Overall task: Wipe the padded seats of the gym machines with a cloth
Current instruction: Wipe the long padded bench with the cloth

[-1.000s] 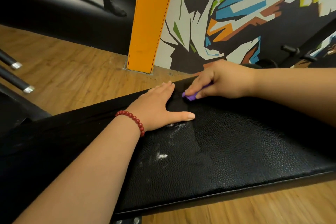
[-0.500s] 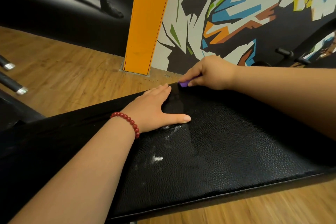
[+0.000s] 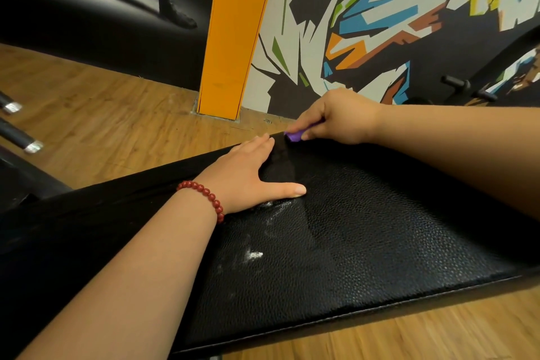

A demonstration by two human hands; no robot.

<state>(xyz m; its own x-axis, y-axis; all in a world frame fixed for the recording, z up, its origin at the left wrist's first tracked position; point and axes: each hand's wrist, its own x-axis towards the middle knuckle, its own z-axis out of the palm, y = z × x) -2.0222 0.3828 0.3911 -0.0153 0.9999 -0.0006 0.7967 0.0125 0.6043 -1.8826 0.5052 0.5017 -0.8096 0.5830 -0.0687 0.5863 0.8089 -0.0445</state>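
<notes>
A black padded bench seat point(image 3: 365, 242) with a pebbled surface fills the lower part of the head view. My left hand point(image 3: 251, 175), with a red bead bracelet at the wrist, rests flat on the pad with fingers straight and thumb spread. My right hand point(image 3: 336, 117) grips a small purple cloth point(image 3: 295, 135) at the pad's far edge; most of the cloth is hidden under the fingers. White smears point(image 3: 254, 254) mark the pad near my left wrist.
Wooden floor point(image 3: 102, 126) lies beyond and in front of the bench. An orange pillar point(image 3: 233, 38) and a painted mural wall point(image 3: 394, 23) stand close behind. Black bars with metal ends point(image 3: 20, 140) stick out at left. Dark machine handles point(image 3: 464, 88) show at right.
My right hand slid the purple cloth away from me, from the middle of the pad to its far edge. My left hand stayed flat in place.
</notes>
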